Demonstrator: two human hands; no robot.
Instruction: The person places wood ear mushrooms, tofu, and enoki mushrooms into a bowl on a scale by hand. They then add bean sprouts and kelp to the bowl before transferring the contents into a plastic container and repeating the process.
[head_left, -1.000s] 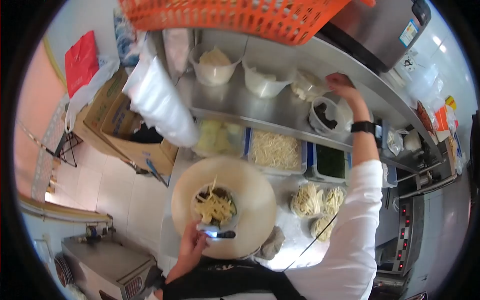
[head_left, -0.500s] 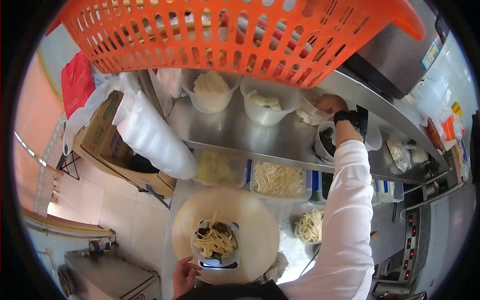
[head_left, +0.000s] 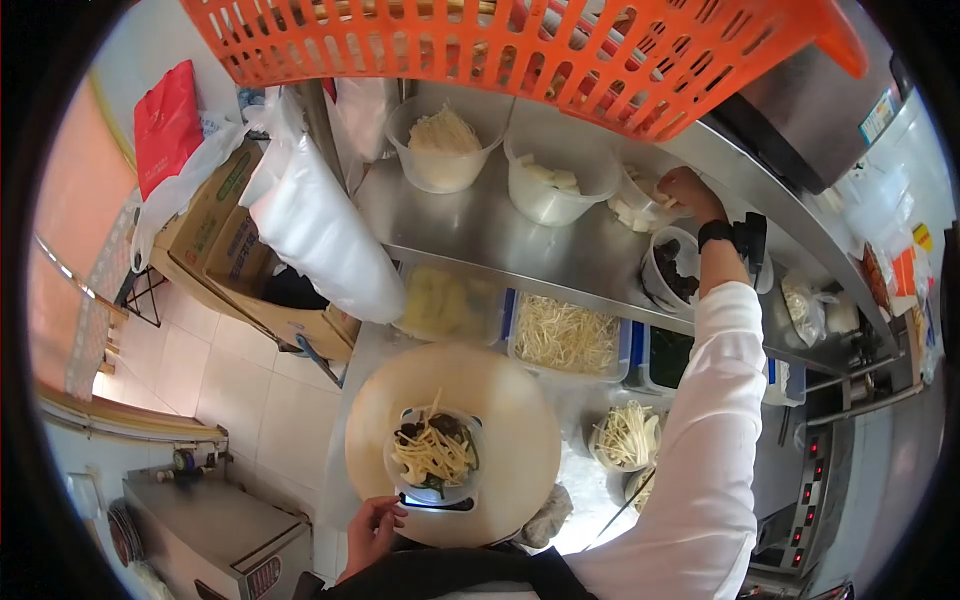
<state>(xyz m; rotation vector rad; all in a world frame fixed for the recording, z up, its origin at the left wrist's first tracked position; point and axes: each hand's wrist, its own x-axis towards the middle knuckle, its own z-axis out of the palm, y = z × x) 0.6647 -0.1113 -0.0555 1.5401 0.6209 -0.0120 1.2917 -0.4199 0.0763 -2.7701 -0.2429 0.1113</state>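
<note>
Your right hand has moved from the shelf's back edge into the tub of white chunks, grip contents unclear, while your left hand, loosely open and empty, has slid off the bowl on the desk.

- Our right hand reached into a small tub, so its fingertips were hidden from us.
- The orange basket was cut off at the top edge.
- The dark contents of another tub were too small to identify.
</note>
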